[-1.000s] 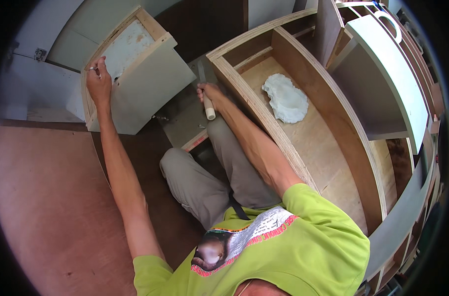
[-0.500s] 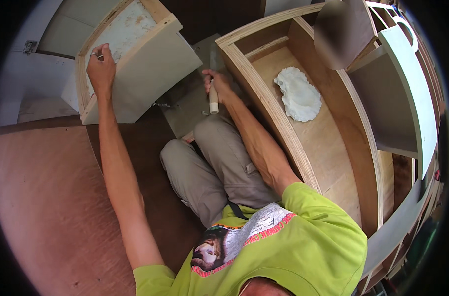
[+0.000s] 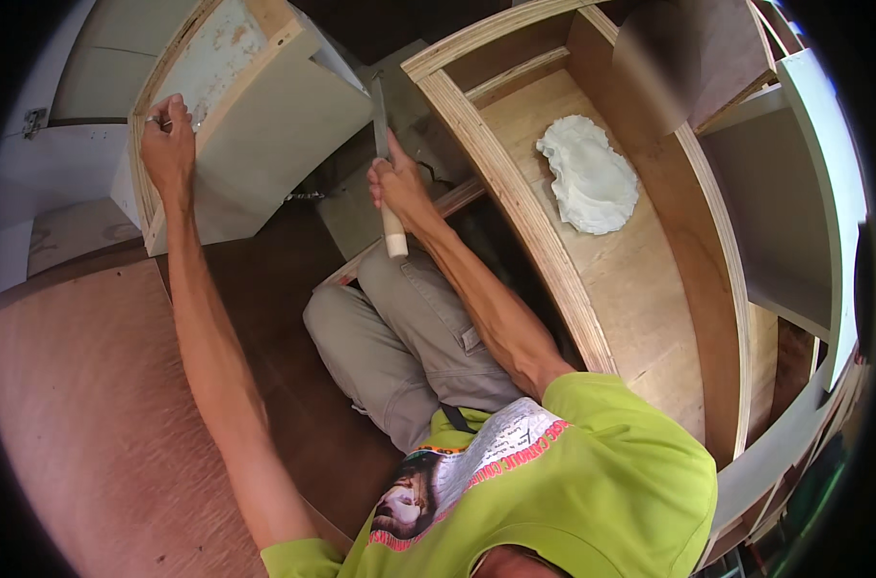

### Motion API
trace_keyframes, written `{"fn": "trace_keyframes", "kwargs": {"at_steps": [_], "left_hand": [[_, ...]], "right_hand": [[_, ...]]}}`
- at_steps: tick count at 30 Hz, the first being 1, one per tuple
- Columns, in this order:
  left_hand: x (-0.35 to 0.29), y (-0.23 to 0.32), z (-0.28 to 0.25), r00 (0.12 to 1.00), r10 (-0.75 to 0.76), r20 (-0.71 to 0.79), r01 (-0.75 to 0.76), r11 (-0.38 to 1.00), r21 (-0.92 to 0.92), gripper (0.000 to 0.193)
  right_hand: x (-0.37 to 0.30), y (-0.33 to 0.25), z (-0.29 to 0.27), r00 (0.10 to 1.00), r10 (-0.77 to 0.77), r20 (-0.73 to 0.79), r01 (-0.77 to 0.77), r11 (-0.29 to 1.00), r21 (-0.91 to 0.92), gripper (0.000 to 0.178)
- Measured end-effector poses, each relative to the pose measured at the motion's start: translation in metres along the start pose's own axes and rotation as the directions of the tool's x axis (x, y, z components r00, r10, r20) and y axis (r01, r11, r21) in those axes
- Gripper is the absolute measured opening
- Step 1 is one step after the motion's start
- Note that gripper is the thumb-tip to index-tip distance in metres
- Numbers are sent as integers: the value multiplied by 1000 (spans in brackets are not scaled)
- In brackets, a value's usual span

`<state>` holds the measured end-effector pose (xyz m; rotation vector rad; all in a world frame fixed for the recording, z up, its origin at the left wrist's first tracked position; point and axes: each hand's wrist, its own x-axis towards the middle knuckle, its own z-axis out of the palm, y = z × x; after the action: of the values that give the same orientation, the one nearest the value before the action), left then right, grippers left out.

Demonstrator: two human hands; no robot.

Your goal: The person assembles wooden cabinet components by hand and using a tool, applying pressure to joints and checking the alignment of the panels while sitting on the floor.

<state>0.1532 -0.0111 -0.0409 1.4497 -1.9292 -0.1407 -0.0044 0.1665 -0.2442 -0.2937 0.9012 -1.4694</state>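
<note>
My left hand point(image 3: 170, 149) is over the wood-edged end of a pale grey cabinet box point(image 3: 274, 144) at the upper left. Its fingers are curled in a pinch, and a small shiny bit shows at them, too small to name. In my right hand point(image 3: 399, 188) is a tool with a pale wooden handle point(image 3: 393, 231) and a long, flat metal blade point(image 3: 380, 116). The blade points away from me, beside the cabinet box's right corner. Whether it touches the box I cannot tell.
An open plywood carcass point(image 3: 640, 308) lies on the right, with a crumpled white cloth-like piece point(image 3: 589, 175) inside. Behind it stand more pale panels point(image 3: 823, 193). A reddish-brown board point(image 3: 81, 385) lies at the left. My bent knees point(image 3: 390, 308) are between them.
My right hand and its tool have come left, closer to the cabinet box, and the blade now tilts left. The left hand appears further left, but the whole view has shifted too.
</note>
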Motion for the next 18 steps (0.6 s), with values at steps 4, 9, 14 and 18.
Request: {"fn": "trace_keyframes", "kwargs": {"at_steps": [4, 9, 14, 18], "left_hand": [[4, 6, 4, 1000, 25, 19, -25, 1000, -3, 42], [4, -6, -2, 999, -28, 36, 26, 998, 54, 44], [4, -3, 5, 999, -15, 34, 15, 1000, 5, 46], [7, -3, 6, 997, 40, 70, -39, 999, -5, 46]], "right_hand": [[34, 4, -6, 996, -64, 65, 61, 998, 35, 68], [5, -2, -6, 997, 54, 45, -59, 993, 102, 70], [22, 2, 1, 998, -54, 40, 50, 994, 102, 71], [36, 6, -11, 997, -10, 80, -4, 987, 163, 71]]}}
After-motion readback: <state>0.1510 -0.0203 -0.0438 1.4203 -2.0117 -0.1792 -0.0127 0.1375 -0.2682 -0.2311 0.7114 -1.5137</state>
